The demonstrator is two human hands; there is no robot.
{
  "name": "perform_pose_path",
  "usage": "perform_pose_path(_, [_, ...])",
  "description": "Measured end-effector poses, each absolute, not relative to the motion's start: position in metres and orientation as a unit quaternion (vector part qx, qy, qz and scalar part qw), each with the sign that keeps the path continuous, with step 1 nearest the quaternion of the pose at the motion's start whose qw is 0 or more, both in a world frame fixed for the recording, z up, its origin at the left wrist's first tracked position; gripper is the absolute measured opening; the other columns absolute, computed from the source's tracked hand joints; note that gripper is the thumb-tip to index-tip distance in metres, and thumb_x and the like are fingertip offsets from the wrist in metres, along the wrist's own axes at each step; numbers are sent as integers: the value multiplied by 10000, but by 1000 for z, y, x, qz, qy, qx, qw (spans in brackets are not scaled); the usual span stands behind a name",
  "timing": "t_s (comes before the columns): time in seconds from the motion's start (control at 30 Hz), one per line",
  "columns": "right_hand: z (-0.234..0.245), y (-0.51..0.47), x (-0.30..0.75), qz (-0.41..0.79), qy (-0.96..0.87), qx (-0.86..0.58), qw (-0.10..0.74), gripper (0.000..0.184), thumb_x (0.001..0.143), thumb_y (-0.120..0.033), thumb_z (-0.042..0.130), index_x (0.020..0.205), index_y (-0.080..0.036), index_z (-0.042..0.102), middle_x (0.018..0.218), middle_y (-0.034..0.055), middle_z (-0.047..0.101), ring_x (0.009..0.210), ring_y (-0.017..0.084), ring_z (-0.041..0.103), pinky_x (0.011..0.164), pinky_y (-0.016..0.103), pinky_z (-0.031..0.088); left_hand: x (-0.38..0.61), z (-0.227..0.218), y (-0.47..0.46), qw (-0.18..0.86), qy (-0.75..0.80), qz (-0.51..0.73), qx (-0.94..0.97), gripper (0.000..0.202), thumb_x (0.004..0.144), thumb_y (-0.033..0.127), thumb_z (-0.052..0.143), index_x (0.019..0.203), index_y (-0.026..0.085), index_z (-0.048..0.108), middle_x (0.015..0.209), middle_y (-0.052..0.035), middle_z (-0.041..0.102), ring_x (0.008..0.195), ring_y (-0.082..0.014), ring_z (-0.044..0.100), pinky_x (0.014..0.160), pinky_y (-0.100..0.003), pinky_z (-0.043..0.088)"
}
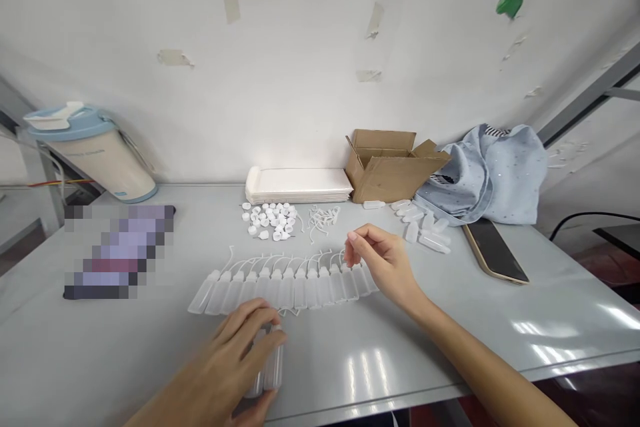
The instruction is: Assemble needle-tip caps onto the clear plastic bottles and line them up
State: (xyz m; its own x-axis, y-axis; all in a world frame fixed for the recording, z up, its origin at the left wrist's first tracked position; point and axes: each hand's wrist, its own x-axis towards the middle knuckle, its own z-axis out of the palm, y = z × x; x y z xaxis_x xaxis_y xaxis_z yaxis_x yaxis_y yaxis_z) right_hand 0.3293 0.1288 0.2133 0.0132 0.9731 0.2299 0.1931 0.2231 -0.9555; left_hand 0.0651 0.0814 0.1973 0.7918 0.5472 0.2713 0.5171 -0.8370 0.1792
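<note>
Several small translucent plastic bottles (280, 287) with thin curved tubes lie side by side in a row on the grey table (450, 320). My left hand (240, 353) rests near the front edge, its fingers curled over two more bottles (270, 367) lying flat. My right hand (383, 263) hovers at the right end of the row, thumb and forefinger pinched together near a tube; what they hold is too small to make out. Behind the row lie a pile of white caps (270, 220) and loose thin tubes (323, 219).
A stack of white trays (300, 185), an open cardboard box (390, 167) and more loose bottles (425, 230) sit by the wall. A blue cloth bag (493, 177) and a phone (495, 250) lie to the right, a white-and-blue jug (95, 153) to the left.
</note>
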Motion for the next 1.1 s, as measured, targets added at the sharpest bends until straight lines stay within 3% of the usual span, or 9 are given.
perform_pose_path(0.3, [212, 130, 332, 365, -602, -502, 502, 289, 890, -354, 524, 670, -172, 570, 603, -3, 613, 542, 115, 567, 552, 244, 452, 60, 193, 80, 57, 296, 154, 941, 427, 729, 127, 561, 1145, 219, 547, 1234, -78, 576, 1205, -264, 474, 939, -314, 492])
perform_pose_path(0.43, [214, 141, 347, 290, -631, -539, 476, 303, 904, -366, 489, 677, -177, 555, 602, 7, 618, 550, 131, 585, 543, 248, 454, 62, 201, 86, 63, 278, 148, 947, 450, 754, 202, 600, 1197, 222, 521, 1260, -86, 553, 1221, -275, 447, 937, -341, 494])
perform_pose_path(0.5, [215, 150, 360, 206, -663, -593, 407, 302, 931, -360, 432, 723, -176, 552, 633, 17, 644, 563, 138, 602, 556, 248, 460, 66, 206, 95, 69, 278, 156, 945, 389, 802, 221, 572, 1189, 217, 527, 1256, -94, 541, 1229, -277, 425, 951, -367, 473])
perform_pose_path(0.57, [216, 158, 375, 72, -704, -664, 243, 272, 952, -309, 388, 805, -177, 575, 737, 28, 685, 659, 147, 637, 616, 244, 457, 75, 211, 109, 82, 290, 180, 936, 282, 860, 215, 510, 1139, 203, 549, 1224, -101, 543, 1213, -276, 420, 942, -388, 456])
perform_pose_path(0.6, [217, 162, 383, 42, -699, -683, 207, 225, 935, -281, 424, 833, -171, 592, 773, 45, 697, 707, 175, 646, 636, 262, 447, 80, 213, 119, 92, 297, 188, 932, 244, 885, 208, 475, 1114, 196, 557, 1197, -101, 550, 1188, -268, 430, 919, -381, 458])
perform_pose_path(0.8, [219, 175, 422, -22, -637, -766, 86, 181, 865, -157, 488, 976, -120, 626, 927, 152, 706, 852, 309, 652, 625, 325, 408, 119, 220, 192, 76, 302, 139, 940, 228, 917, 143, 391, 1005, 156, 601, 1021, -90, 596, 1012, -231, 501, 843, -357, 454])
perform_pose_path(1.1, [209, 181, 435, -21, -596, -802, -15, 236, 868, -255, 536, 1054, -138, 622, 991, 168, 686, 927, 303, 648, 675, 331, 442, 168, 206, 238, 38, 287, 113, 951, 250, 872, 78, 413, 884, 113, 660, 869, -121, 583, 885, -263, 513, 755, -385, 448])
